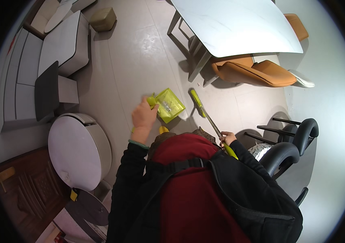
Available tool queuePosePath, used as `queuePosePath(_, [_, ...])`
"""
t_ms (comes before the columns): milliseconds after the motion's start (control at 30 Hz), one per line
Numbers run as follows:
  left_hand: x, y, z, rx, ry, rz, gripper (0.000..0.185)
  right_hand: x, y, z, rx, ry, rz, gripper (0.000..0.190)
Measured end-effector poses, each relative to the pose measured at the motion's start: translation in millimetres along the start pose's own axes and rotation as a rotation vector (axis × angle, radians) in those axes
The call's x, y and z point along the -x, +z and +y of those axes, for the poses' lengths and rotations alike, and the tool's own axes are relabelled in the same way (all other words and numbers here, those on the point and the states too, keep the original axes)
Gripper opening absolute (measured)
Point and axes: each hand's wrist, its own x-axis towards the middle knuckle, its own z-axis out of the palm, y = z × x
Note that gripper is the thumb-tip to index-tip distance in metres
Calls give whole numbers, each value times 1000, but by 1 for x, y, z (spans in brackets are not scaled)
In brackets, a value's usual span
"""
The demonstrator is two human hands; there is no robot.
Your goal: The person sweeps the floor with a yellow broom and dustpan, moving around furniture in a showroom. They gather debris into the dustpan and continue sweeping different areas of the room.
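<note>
My left hand (pixel 144 116) is closed around the green handle of a plastic dustpan (pixel 171 104), left of the middle of the view. Some greyish debris lies in the pan, near its row of comb teeth. My right hand (pixel 228 139) grips a long-handled tool, a broom or squeegee, by its shaft near the green grip end. Its narrow green head (pixel 198 102) is to the right of the dustpan and apart from it. A few small bits (pixel 198 84) lie on the floor beyond the head, close to a table leg.
A white marble-look table (pixel 239 27) with orange chairs (pixel 260 73) stands ahead on the right. Black chairs (pixel 281 153) are at the right. On the left are a round white table (pixel 75 150), a dark grey chair (pixel 47 91) and a low cabinet. A brown stool (pixel 103 19) stands farther off.
</note>
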Motion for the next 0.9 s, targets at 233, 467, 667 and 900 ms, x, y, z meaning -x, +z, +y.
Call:
queuePosePath(233, [2, -9, 5, 79, -17, -44, 39, -30, 7, -20, -96, 13, 101, 55])
queuePosePath(467, [5, -6, -4, 90, -26, -46, 40, -78, 28, -69, -21, 62, 101, 5])
queuePosePath(667, [10, -9, -3, 97, -21, -59, 41, -119, 63, -70, 209, 168, 264, 8])
queuePosePath(900, [12, -9, -9, 113, -31, -47, 41, -35, 19, -43, 378, 20, -72, 45])
